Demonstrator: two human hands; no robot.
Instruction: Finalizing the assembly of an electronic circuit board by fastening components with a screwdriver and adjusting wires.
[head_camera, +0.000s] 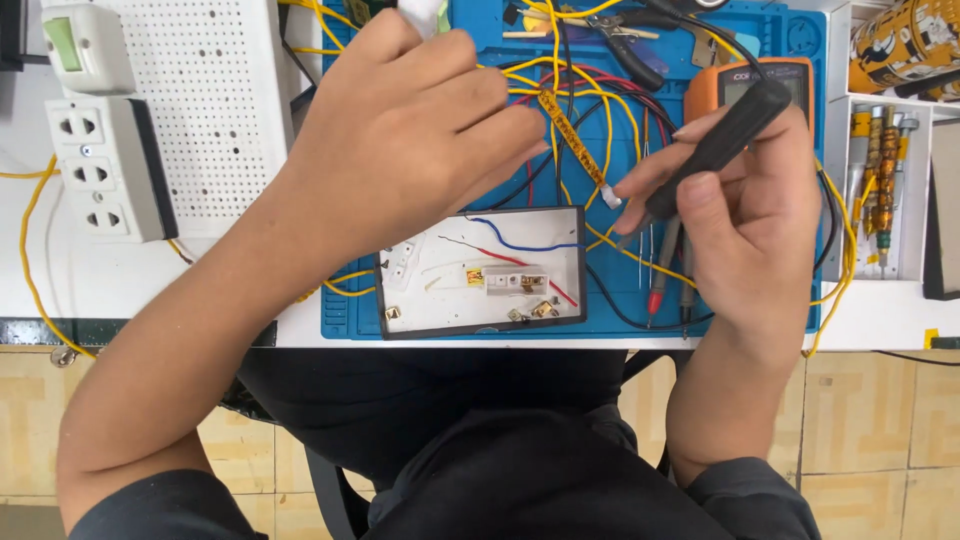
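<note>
The white surface (60, 280) carries a blue mat (790, 150) crowded with yellow wires (620, 250), leaving little open room. Near its front edge lies a shallow black-rimmed tray (480, 325) of small, light parts. Right hand (745, 225) fingers pinch a slim, stiff black tool (720, 145) mid-barrel; left hand (410, 140) fingers curl around something white.

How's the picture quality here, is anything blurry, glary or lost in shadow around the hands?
Head view: even, bright light with soft shadows; the left hand and right hand are sharp, as is the black tool the right hand grips. No strong glare on the blue mat. The left hand hides whatever it pinches. Straight edges bow slightly toward the frame borders.
</note>
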